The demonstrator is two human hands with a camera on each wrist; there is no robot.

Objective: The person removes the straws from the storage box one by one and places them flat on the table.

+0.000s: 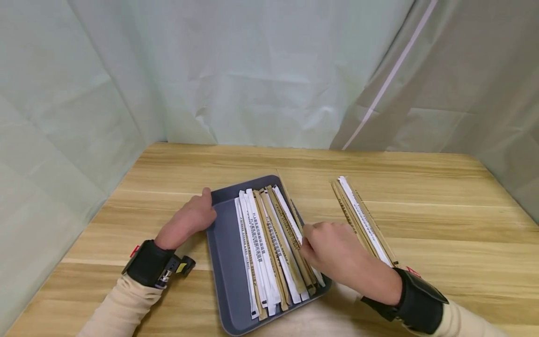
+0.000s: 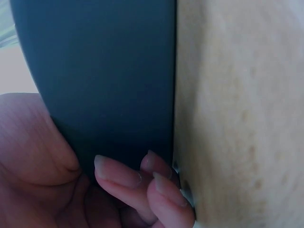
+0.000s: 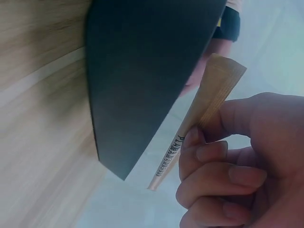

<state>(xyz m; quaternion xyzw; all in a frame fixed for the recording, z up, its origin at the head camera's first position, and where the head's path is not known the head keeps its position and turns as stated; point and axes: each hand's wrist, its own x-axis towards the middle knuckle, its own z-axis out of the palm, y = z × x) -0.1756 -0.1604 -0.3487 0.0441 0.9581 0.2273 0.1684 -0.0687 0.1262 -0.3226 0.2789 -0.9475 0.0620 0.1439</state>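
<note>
Fingers (image 2: 121, 183) curled against the outer wall of a grey tray (image 1: 223, 267), a person's left hand (image 1: 191, 220) grips the container near its far left corner, its wrist in a black band (image 1: 145, 264) above a pale sleeve (image 1: 120, 306). The tray sits slightly askew on a wood-grain surface (image 1: 160, 196), its far edge turned a little to the left. Inside, a loose row of straws (image 1: 255, 238) in white and brown paper wrappers, many printed with dark lettering, lies lengthwise across the middle and right of the tray, some overlapping, their near ends uneven. At the tray's right side, the right hand (image 1: 332, 245) pinches a single brown-wrapped straw (image 3: 204, 102) between thumb and index finger, the other fingers folded toward the palm; the right wrist view shows the straw tilted, just beside the tray's dark outer wall, with printed characters along its wrapper. Farther right, beyond that hand, a small group of straws (image 1: 365, 222), white and brown, lies side by side on the surface, near ends partly hidden behind the right forearm. A second black band (image 1: 421, 302) circles the right wrist, followed by another pale sleeve (image 1: 467, 323). Behind it all, pale curtains (image 1: 261, 70) hang from left to right, a light stripe slanting down the right-hand side.
</note>
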